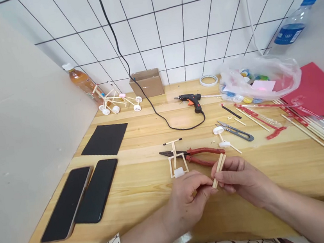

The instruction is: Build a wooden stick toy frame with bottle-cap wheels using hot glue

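Two short wooden sticks (220, 165) lie side by side, tilted, between my hands. My right hand (241, 176) pinches them between thumb and fingers. At their lower end my left hand (190, 197) closes its thumb and forefinger on them. Just beyond my left hand is a small stick frame (178, 162) with a white cap at its near end and a dark-tipped crossbar. Red-handled pliers (202, 150) lie partly beneath that frame. A pair of white bottle-cap wheels on a stick axle (222, 137) rests to the right, near grey thread snips (237, 131).
A black glue gun (190, 99) lies at the back, its cord crossing the table. Two phones (96, 190) and a black sheet (105, 139) are left. A finished-looking stick model (118, 99) stands by a tea bottle (82, 82). Right: a bag of caps (263, 79), long sticks (318, 139).
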The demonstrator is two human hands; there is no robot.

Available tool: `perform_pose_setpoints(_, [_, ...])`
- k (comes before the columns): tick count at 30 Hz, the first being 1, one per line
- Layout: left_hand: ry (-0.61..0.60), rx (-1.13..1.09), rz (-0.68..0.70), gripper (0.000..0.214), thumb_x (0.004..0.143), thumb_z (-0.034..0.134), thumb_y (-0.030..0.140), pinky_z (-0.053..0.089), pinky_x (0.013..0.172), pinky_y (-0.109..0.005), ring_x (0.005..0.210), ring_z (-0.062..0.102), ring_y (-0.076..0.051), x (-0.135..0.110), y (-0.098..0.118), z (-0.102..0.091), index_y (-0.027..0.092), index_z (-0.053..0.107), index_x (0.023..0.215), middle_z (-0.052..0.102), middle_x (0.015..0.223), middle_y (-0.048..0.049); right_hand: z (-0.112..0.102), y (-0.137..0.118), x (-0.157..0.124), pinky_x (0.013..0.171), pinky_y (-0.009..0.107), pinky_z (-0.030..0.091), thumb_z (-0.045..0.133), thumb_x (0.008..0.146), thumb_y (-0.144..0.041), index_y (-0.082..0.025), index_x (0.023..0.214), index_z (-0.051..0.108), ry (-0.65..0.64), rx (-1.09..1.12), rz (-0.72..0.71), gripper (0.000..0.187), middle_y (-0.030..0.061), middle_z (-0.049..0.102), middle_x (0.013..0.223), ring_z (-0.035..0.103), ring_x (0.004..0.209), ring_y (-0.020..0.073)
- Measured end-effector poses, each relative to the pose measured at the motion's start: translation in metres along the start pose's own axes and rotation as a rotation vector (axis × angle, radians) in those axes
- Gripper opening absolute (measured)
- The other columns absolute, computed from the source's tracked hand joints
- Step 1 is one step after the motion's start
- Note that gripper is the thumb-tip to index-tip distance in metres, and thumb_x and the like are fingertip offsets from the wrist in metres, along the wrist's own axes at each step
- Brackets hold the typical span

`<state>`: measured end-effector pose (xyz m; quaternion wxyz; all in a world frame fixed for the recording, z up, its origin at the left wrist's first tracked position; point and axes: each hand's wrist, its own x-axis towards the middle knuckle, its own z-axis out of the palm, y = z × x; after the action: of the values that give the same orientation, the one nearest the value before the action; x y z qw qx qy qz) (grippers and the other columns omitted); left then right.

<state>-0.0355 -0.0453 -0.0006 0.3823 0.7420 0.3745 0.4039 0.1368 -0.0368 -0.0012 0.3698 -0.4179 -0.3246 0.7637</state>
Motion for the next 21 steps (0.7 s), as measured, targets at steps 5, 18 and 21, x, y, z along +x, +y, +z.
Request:
perform_pose_setpoints(5, [-0.075, -0.114, -0.209, 0.005, 0.071, 0.064, 0.018, 0.044, 0.059, -0.02, 0.06, 0.053, -0.011, 0.0027, 0.0065, -0.0031, 0.014, 0.061, 0.07, 0.059, 0.063, -0.0008, -0.0029, -0.0006, 0.0009, 0.042, 0.02, 0.03, 0.073, 0.068, -0.031, -0.019, 0.067, 0.07, -0.028, -0.138, -0.133, 0.013, -0.0019, 0.06, 0.056, 0.042, 0.045, 0.0055])
perform_pose_setpoints(18, [-0.143, -0.139, -0.464, 0.028, 0.077, 0.053, 0.032, 0.03, 0.048, -0.019, 0.051, 0.037, -0.008, 0.002, 0.0075, 0.0006, 0.014, 0.053, 0.057, 0.042, 0.052, 0.0028, 0.0041, 0.0009, -0.0049, 0.056, 0.025, 0.039, 0.064, 0.076, -0.039, -0.017, 0.072, 0.065, -0.076, -0.346, -0.241, 0.022, -0.002, 0.057, 0.062, 0.049, 0.059, 0.0101])
perform_pose_setpoints(21, [-0.167, -0.197, -0.545, 0.025, 0.075, 0.054, 0.033, 0.029, 0.046, -0.02, 0.05, 0.037, -0.008, 0.0015, 0.0071, 0.0009, 0.014, 0.052, 0.058, 0.042, 0.051, 0.0028, 0.0032, 0.0, -0.0053, 0.063, 0.026, 0.041, 0.057, 0.082, -0.042, -0.018, 0.075, 0.063, -0.08, -0.393, -0.296, 0.026, -0.0008, 0.059, 0.068, 0.051, 0.065, 0.0116])
